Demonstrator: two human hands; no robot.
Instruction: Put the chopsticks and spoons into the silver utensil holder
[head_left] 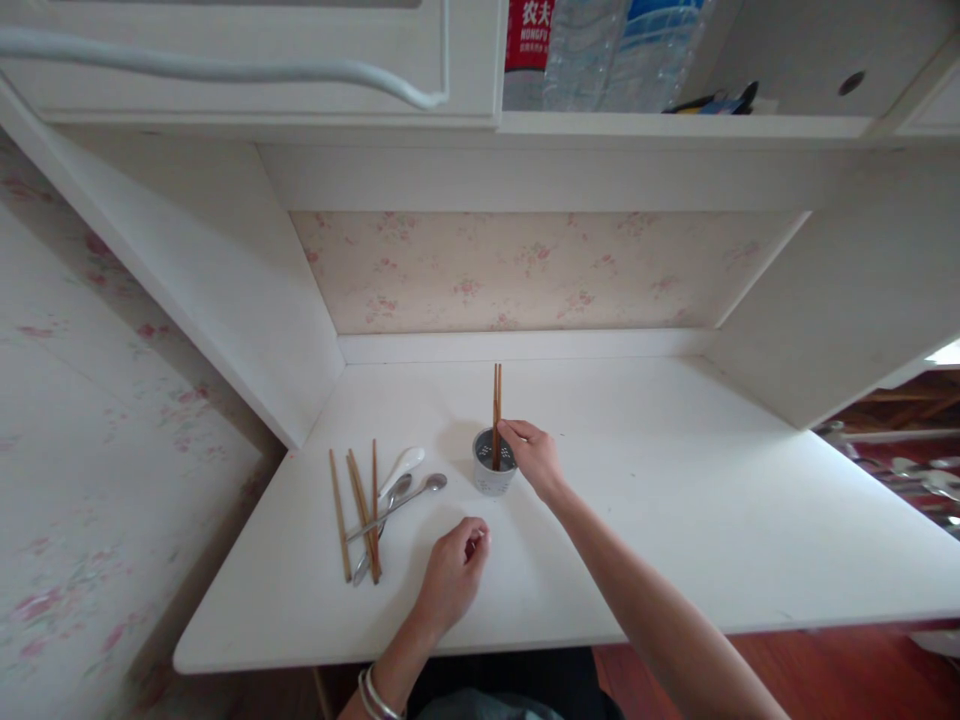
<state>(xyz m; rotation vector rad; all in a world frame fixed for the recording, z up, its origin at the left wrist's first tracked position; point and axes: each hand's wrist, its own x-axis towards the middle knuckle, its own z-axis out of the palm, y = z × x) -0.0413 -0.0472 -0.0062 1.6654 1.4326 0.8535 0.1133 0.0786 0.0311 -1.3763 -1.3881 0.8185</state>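
My right hand [534,455] pinches a pair of brown chopsticks [497,405], held upright with their lower ends inside a grey utensil holder [493,482] with small holes. Curled above the table, close to its front edge, is my left hand [454,570]; its fingers are closed and nothing shows in them. To the left lie several loose wooden chopsticks [339,515], some crossing one another. Among them are a long-handled metal spoon [405,505], a second metal spoon [400,488] partly covered, and a white spoon [405,465].
The white table [637,520] has a wall panel at its back and side panels left and right. Overhead, a cabinet shelf [675,124] holds plastic bottles [585,55]. A white cabinet handle [225,68] juts out at the upper left.
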